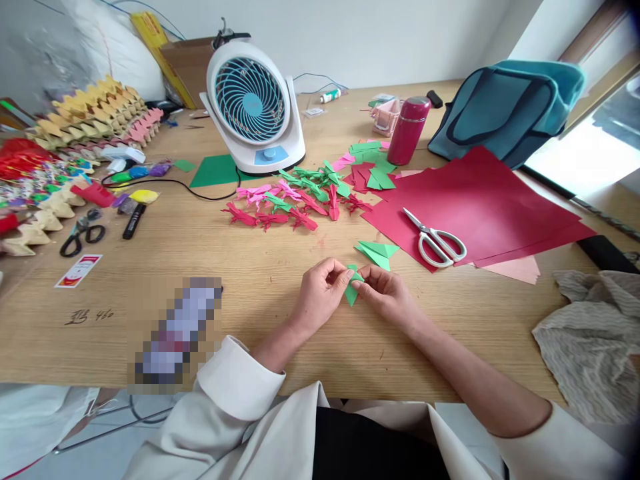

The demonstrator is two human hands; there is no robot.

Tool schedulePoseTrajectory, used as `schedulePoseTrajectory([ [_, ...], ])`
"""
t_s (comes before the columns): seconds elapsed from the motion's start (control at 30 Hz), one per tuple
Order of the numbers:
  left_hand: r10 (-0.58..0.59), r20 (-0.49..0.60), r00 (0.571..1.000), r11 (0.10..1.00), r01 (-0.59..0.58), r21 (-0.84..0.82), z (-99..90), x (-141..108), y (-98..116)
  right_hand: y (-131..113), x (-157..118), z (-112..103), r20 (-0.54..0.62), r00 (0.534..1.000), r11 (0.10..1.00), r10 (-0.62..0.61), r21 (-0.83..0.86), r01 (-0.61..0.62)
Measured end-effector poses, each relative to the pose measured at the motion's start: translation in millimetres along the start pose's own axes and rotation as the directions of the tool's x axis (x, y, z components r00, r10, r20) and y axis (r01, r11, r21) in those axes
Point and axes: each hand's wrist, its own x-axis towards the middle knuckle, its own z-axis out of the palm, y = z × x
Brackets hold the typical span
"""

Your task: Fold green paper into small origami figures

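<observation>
Both hands meet over one small folded green paper [353,297], its pointed end hanging down between them. My left hand [323,290] pinches its left edge between thumb and fingers. From the other side, my right hand [387,290] is closed on the paper's right edge, thumb on top. Just beyond the hands lies another folded green paper [379,254] with pointed flaps. Farther back is a pile of folded green, pink and red paper figures [305,190]. White-handled scissors [435,243] rest on large red sheets [480,200] to the right.
A white fan [253,100] stands at the back, its black cable curving left. Behind the sheets are a red bottle [409,131] and a teal bag [505,110]. A blurred phone-like object [175,330], black scissors [83,233] and paper chains [95,113] lie left; cloth [595,340] lies right.
</observation>
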Motion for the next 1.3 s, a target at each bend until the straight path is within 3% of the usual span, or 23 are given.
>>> schedulePoseTrajectory([
  [0.27,-0.048,0.048,0.998,0.999,0.049,-0.021,2.5,0.7,2.3,-2.0,-1.2,-0.5,0.006,1.0,0.994,-0.031,-0.103,0.031],
  [0.5,-0.132,-0.018,0.991,0.983,0.129,-0.129,-0.8,4.6,1.6,-5.7,-2.4,0.1,0.065,0.998,0.981,0.019,-0.196,-0.005],
  [0.73,-0.184,0.022,0.983,0.935,0.182,-0.306,2.2,6.9,-0.3,-3.3,-4.9,2.0,-0.08,0.992,0.942,-0.099,-0.329,0.067],
  [0.83,-0.226,0.024,0.974,0.918,0.221,-0.329,3.5,6.1,-1.2,-3.4,-5.5,0.4,-0.134,0.957,0.858,-0.257,-0.488,0.162],
  [1.0,-0.307,0.21,0.928,0.827,0.37,-0.424,4.5,2.1,6.7,-2.8,-5.2,-5.8,-0.059,0.845,0.611,-0.532,-0.718,0.334],
  [1.13,-0.345,0.215,0.913,0.791,0.407,-0.458,6.3,0.5,11.0,-0.2,-5.6,-7.0,0.032,0.832,0.507,-0.554,-0.779,0.367],
  [1.3,-0.338,0.165,0.927,0.808,0.376,-0.454,5.6,3.3,8.8,-0.4,-7.5,-6.0,0.067,0.84,0.504,-0.538,-0.774,0.384],
])
